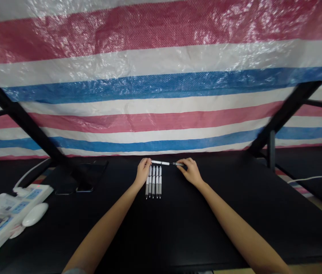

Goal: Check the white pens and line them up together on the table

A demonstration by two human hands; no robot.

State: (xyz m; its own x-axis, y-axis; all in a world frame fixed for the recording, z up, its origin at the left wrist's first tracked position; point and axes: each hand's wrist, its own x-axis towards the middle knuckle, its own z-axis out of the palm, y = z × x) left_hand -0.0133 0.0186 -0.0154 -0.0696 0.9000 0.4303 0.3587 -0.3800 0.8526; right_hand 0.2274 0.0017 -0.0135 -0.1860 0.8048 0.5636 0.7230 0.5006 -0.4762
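My left hand [143, 171] is closed, pinching the end of a white pen barrel [161, 163] held level above the far part of the table. A thin dark refill [172, 163] shows at the barrel's right end. Closed fingers of my right hand [191, 170] hold the grey grip section [179, 164] at the other end, apart from the white barrel. Just below, several white-and-grey pens [153, 182] lie side by side in a row, tips toward me. My left hand is right beside the upper end of the leftmost pen.
On the black table [172, 236], a white power strip [21, 209] with plugs and a white mouse [35, 214] lie at the left. A dark flat device [84, 187] is near the left black frame bar [35, 129]. Behind hangs a striped plastic sheet [161, 85].
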